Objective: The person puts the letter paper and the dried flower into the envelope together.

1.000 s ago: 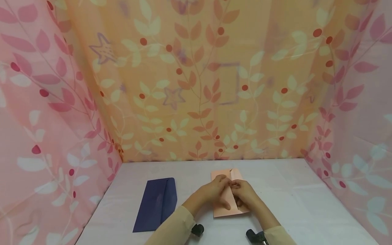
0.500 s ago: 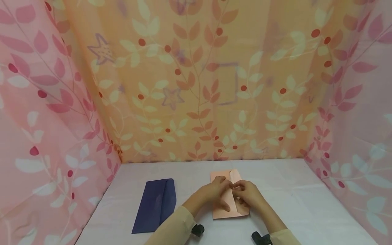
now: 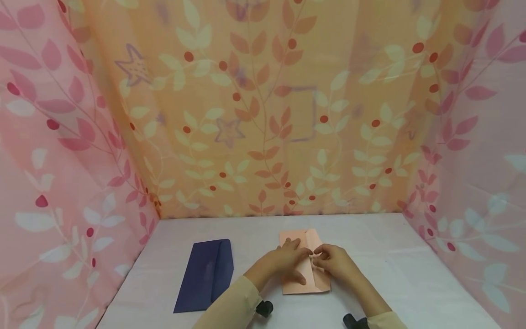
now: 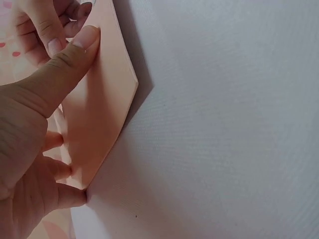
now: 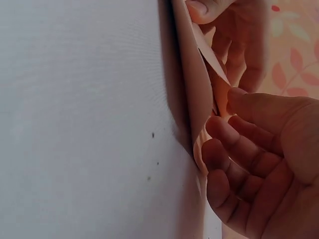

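In the head view a peach envelope [image 3: 294, 284] lies right of centre on the table, its flap side to the right. My left hand [image 3: 286, 263] rests on its face with fingers spread. In the left wrist view the left thumb [image 4: 75, 55] presses the paper, and other fingertips touch its edge. My right hand [image 3: 338, 264] is at the flap side. From the right wrist, the right thumb [image 5: 254, 105] meets the raised paper edge, with bent fingers close below, holding the envelope [image 5: 199, 82] there. A gap shows between its paper layers.
A dark blue envelope [image 3: 201, 276] lies flat to the left, flap side to the right. The table [image 3: 382, 256] has a white cover. Patterned cloth [image 3: 263, 109] hangs behind and along both sides. A black wrist camera [image 3: 265, 309] sits at the left sleeve.
The right hand has shifted slightly right, and its fingers stand a little farther from the left hand. The left fingers have spread more on the envelope. The head view has drifted slightly.
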